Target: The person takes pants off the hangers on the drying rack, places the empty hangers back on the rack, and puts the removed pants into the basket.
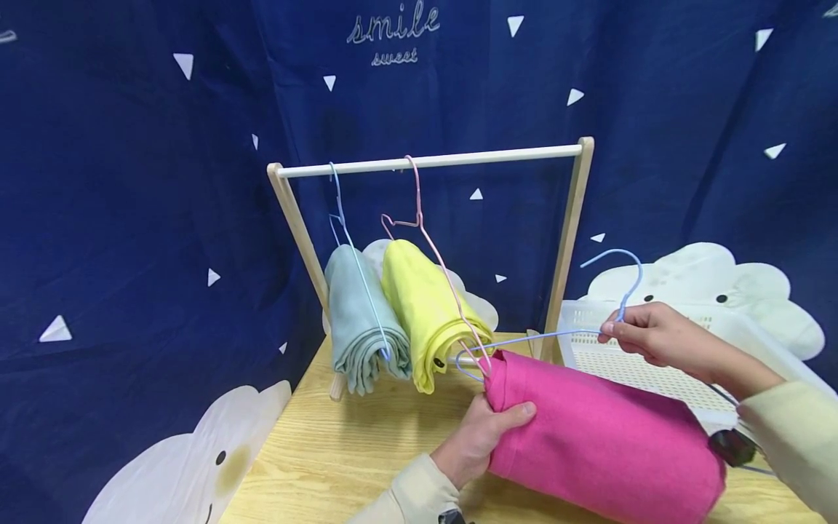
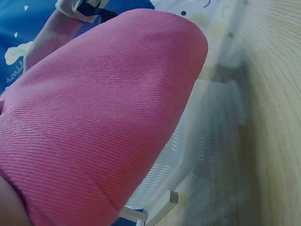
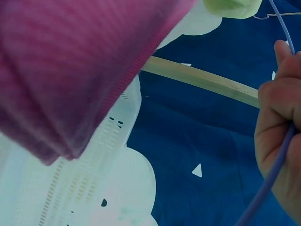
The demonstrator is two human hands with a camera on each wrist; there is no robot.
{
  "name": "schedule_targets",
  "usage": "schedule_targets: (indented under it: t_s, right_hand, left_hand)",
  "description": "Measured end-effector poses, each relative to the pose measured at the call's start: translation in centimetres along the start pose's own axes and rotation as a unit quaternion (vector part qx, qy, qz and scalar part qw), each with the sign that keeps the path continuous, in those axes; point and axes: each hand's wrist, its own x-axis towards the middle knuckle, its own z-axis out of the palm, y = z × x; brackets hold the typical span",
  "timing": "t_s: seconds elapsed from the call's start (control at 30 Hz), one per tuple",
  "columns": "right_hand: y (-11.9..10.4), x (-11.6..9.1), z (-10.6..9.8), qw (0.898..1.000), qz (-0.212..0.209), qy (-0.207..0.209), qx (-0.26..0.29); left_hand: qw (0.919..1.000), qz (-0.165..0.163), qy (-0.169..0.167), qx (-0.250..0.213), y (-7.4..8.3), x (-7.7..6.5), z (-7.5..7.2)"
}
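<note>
Magenta cloth [image 1: 609, 437]; left fingers [image 1: 516, 415] grip one end, right fingers [image 1: 628, 332] pinch blue hanger [image 1: 550, 335]; snag risk: overlapping pink hanger [image 1: 457, 300].

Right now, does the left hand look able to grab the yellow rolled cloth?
Probably not without letting go: the left hand grips the magenta rolled cloth, though the yellow rolled cloth hangs close by.

Bright light leaves soft shadows on the table [image 1: 294, 466]; wrist views look duller, softer.
</note>
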Motion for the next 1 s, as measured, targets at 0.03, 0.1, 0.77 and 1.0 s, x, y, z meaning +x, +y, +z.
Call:
schedule_targets:
  t_s: [0.03,0.1,0.77,1.0]
  right_hand:
    - [0.05,-0.04,0.0,1.0,0.003,-0.002,0.0]
    - [0.19,-0.13,-0.02,1.0,0.008,-0.004,-0.001]
    - [0.66,-0.08,0.05,1.0,0.025,-0.005,-0.002]
    - [0.7,-0.06,0.1,1.0,0.015,0.001,0.0]
  left_hand:
    - [1.0,-0.001,-0.001,-0.001,0.01,0.0,0.0]
    - [1.0,-0.003,-0.003,-0.003,0.02,0.01,-0.02]
    - [1.0,0.004,0.007,-0.001,0.01,0.34,-0.2]
    - [1.0,0.003,0.001,-0.002,0.13,0.39,-0.27]
